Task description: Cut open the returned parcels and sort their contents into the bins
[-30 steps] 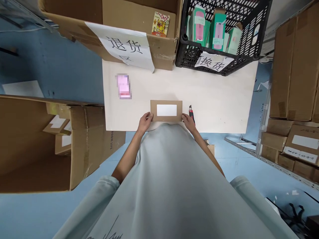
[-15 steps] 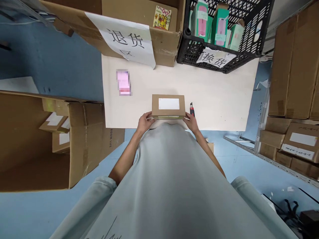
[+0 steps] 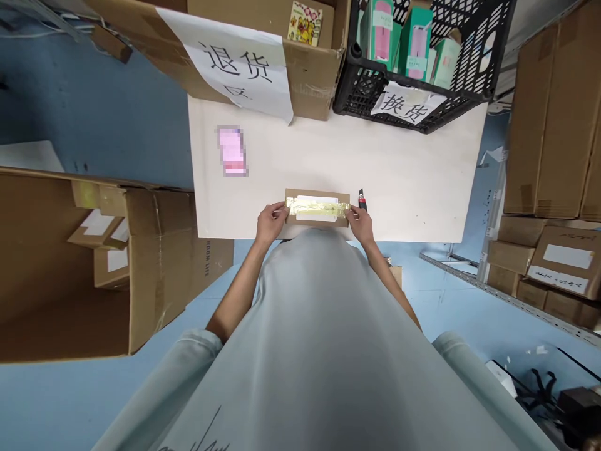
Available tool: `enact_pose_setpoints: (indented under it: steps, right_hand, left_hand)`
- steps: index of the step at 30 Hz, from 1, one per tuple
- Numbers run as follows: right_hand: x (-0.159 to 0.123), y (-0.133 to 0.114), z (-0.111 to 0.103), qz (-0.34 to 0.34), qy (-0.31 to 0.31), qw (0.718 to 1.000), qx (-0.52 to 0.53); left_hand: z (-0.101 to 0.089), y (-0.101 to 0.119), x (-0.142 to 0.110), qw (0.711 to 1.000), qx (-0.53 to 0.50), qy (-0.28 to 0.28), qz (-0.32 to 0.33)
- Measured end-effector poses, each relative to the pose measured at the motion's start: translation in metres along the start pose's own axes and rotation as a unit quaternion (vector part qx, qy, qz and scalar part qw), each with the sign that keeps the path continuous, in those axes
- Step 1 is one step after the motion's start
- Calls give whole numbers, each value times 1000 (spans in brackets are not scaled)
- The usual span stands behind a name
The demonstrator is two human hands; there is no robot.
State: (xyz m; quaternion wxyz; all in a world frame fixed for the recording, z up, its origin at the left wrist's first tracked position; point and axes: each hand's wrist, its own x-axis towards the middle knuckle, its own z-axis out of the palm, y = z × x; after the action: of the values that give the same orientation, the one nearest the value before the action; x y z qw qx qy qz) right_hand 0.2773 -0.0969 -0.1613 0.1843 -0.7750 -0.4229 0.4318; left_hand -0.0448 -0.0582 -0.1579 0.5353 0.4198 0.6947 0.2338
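Brown carton [image 3: 292, 220], yellow tape [image 3: 315, 207] and white label [image 3: 317, 218] between left hand [image 3: 271, 222] and right hand [image 3: 360, 224], red-and-black cutter [image 3: 362, 202] just beyond the right, blurred pink item [image 3: 231, 150] beyond the left, black lattice crate [image 3: 364, 84] with green-and-pink boxes [image 3: 417, 44] well beyond the right

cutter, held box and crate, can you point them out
Cutter [image 3: 362, 202]: head view, on its red and black handle.
Held box [image 3: 317, 207]: head view, on the taped middle of its face.
Crate [image 3: 360, 91]: head view, on its front wall.

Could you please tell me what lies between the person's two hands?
In the head view, a taped cardboard box lies between left hand and right hand, held by both.
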Motion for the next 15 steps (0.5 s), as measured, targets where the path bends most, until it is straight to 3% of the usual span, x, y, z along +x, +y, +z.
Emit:
enact_pose_setpoints:
  steps: [5,8,15]
  right_hand:
    - [-12,30,1,15,-11,997,74]
    - [-18,45,0,22,-13,997,68]
    - [-17,51,12,28,-37,996,74]
  left_hand:
    - [-4,-25,-7,997,-65,-17,-28]
    - [-5,-37,-9,998,-34,-19,-50]
    - [5,-38,-1,997,13,-63,-40]
